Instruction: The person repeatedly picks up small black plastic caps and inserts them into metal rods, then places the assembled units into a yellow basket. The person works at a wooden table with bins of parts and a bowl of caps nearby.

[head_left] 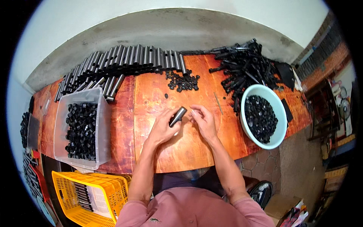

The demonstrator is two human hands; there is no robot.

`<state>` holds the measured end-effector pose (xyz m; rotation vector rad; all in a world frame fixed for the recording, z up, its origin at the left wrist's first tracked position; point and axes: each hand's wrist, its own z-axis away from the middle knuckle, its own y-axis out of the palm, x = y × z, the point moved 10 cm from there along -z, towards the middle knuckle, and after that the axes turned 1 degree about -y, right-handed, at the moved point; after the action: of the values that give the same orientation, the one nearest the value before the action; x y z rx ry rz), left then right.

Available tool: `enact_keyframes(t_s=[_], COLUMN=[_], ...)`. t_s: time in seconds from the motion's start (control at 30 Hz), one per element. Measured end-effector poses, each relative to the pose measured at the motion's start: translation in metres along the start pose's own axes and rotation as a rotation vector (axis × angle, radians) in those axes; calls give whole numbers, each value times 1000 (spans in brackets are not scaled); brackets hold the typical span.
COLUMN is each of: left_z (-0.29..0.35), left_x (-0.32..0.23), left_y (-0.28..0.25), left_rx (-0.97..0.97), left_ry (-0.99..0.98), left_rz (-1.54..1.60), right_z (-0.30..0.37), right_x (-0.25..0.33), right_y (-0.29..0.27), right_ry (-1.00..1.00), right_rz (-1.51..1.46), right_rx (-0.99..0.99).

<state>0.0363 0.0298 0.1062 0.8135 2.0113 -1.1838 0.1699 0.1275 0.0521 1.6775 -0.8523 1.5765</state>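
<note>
In my left hand [163, 126] is a short, shiny dark metal tube [178, 116], tilted with its upper end toward the right. The fingers wrap round its lower part. My right hand [204, 122] is just right of the tube, apart from it, with thumb and fingertips drawn together. Whatever sits between those fingertips is too small to make out. Beyond both hands lies a loose heap of small black caps [183, 81], with one cap [166, 96] apart from it. A thin metal rod [218, 103] rests on the wooden table [185, 153] to the right.
Metal tubes [140, 56] are stacked along the back left. A clear plastic bin [102, 128] of black caps stands left, a yellow crate [81, 179] below it. Long black parts [245, 64] pile at the back right, behind a light blue basin [280, 128] of small black pieces.
</note>
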Motion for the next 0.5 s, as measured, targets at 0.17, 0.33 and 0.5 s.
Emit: enact_keyframes(t_s=[0.17,0.33,0.5], left_z=[25,40,44], left_x=[-29,-24,-17], left_y=[22,32,37], left_rx=[184,183,199], left_ry=[-82,-76,-104], left_rz=[-228,-302,-289], right_z=[10,19,21], right_x=[15,-8,-19], right_y=[9,11,11], right_ry=[9,66,66], right_rz=[269,195,68], right_rx=[228,350,344])
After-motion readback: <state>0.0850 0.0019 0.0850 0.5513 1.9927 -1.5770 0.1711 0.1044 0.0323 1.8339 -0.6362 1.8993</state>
